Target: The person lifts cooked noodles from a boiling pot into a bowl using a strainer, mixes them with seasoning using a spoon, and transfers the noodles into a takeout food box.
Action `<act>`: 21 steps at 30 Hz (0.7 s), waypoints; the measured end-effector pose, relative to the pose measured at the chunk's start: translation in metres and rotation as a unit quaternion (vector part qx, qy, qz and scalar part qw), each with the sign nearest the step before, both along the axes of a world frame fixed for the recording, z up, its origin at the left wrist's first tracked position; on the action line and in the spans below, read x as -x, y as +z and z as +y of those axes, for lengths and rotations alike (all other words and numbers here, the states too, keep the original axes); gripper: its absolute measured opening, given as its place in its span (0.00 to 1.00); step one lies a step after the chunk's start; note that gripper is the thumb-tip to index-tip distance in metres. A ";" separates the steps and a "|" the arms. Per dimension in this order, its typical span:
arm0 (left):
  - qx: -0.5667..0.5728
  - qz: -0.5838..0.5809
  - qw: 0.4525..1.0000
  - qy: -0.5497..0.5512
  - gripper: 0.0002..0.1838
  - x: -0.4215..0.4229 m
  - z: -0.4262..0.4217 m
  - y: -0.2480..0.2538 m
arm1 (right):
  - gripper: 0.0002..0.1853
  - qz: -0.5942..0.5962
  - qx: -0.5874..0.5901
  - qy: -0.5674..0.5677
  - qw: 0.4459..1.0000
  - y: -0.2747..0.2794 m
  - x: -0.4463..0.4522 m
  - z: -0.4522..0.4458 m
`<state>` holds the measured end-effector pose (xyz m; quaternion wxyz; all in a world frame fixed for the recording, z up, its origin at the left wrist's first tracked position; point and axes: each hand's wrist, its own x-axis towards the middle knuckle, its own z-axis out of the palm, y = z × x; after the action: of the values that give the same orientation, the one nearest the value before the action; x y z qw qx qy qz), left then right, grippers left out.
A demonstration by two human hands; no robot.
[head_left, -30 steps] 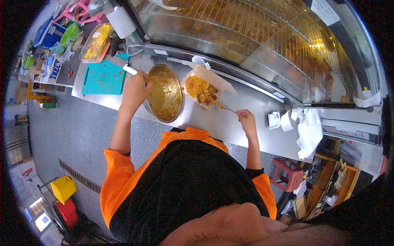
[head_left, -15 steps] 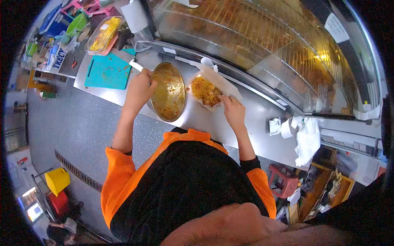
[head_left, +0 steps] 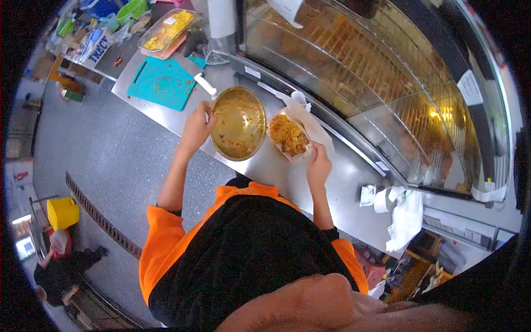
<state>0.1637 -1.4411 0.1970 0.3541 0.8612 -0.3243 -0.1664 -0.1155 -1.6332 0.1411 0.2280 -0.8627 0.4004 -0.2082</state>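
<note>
A metal bowl (head_left: 238, 124) with orange-brown residue inside is tilted over the steel counter (head_left: 276, 169). My left hand (head_left: 199, 126) grips its left rim, fingers closed. Right of the bowl lies a paper-lined tray (head_left: 289, 136) filled with orange-yellow rice and browner pieces. At the tray's right edge is my right hand (head_left: 319, 163), fingers closed at the paper; whether a utensil is still in them is hidden. A white-handled tool (head_left: 206, 84) lies near the upper left of the bowl.
A teal cutting board (head_left: 162, 83) with scraps and a clear container of yellow food (head_left: 169, 32) are at the upper left. A glass display cabinet (head_left: 354, 72) runs behind the counter. White bags (head_left: 406, 218) hang at the right. Another person (head_left: 66, 271) is at the lower left.
The view has turned. My right hand moved in from the right to the tray's edge; the fork seen earlier no longer shows. The bowl looks rounder and stays in my left hand.
</note>
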 end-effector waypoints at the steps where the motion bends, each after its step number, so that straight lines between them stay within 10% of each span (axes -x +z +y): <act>1: -0.012 -0.017 1.000 -0.013 0.12 0.000 0.008 -0.010 | 0.06 -0.030 -0.067 -0.039 0.997 0.005 -0.002 0.000; 4: 0.017 -0.010 0.998 0.053 0.12 0.004 0.036 -0.061 | 0.07 -0.131 -0.232 -0.016 0.964 -0.013 -0.009 0.008; 17: 0.042 0.149 0.958 0.242 0.13 0.022 0.106 -0.109 | 0.14 0.007 -0.282 0.172 0.944 -0.062 -0.094 0.094; 21: 0.075 0.196 0.940 0.270 0.14 0.040 0.129 -0.137 | 0.16 0.023 -0.520 0.129 0.844 -0.063 -0.094 0.097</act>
<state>0.1242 -1.3120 0.0602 0.5061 0.8377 -0.0152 -0.2049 -0.0219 -1.5363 0.0782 0.6589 -0.6660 0.3399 0.0818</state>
